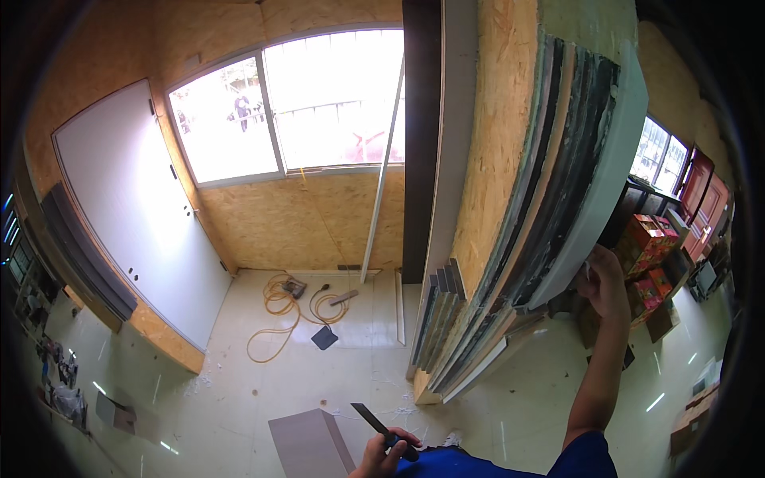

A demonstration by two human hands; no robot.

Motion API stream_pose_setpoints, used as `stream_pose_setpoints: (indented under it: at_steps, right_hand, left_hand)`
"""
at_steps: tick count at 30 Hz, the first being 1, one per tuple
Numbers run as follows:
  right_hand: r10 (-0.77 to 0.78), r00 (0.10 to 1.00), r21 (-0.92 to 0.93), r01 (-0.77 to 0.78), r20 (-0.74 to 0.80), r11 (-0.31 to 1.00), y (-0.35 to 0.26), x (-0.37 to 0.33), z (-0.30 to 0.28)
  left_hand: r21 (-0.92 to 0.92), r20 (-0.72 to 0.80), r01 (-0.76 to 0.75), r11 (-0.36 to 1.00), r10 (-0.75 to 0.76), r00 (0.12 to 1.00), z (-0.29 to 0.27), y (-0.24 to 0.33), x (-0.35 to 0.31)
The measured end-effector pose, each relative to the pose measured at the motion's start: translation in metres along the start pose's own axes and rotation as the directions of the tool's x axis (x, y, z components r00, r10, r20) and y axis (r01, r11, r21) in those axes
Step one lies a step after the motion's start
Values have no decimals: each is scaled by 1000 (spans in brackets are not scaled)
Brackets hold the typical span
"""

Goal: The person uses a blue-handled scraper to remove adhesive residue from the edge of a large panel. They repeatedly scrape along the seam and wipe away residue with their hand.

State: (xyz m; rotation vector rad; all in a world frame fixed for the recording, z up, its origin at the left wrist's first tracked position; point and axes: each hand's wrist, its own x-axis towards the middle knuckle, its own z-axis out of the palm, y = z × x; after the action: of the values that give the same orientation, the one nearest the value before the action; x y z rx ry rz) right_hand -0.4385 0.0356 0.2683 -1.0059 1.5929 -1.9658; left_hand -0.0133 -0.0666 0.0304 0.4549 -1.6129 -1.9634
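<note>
My left hand [384, 452] is low in the middle, its fingers wrapped around the handle of a utility knife. The slanted dark blade of the utility knife [370, 418] points up and to the left. On the right, my raised right hand [602, 283] is closed at the edge of a pale grey board [594, 191]. That board is the outermost of several long boards and strips [550, 183] leaning in layers against a wood-chip panel wall. The far side of my right hand's grip is hidden.
A brown board [311, 442] lies on the floor beside my left hand. Farther off, a coiled yellow hose [275, 319] and a power tool [294, 287] lie there. A white door panel [143, 207] leans at left. Patterned boxes [649, 239] stand at right. A pale pole [384, 167] leans by the window.
</note>
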Motion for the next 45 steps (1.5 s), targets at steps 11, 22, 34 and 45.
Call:
stream_pose_setpoints:
  at_steps: [11, 22, 34, 45]
  right_hand:
    - [-239, 971, 211, 233, 4, 949, -12, 6, -22]
    - [-502, 862, 562, 449, -68, 695, -23, 12, -38]
    - [-558, 776, 667, 584, -294, 462, -60, 12, -26]
    - [-658, 749, 593, 494, 80, 635, -67, -14, -48]
  left_hand:
    - [-48, -7, 19, 999, -20, 1000, -5, -2, -4]
    - [-50, -18, 33, 998, -34, 999, -9, -4, -8]
    - [-34, -11, 41, 999, -41, 999, -7, 1, -9]
    - [-11, -23, 44, 999, -44, 999, -6, 4, -10]
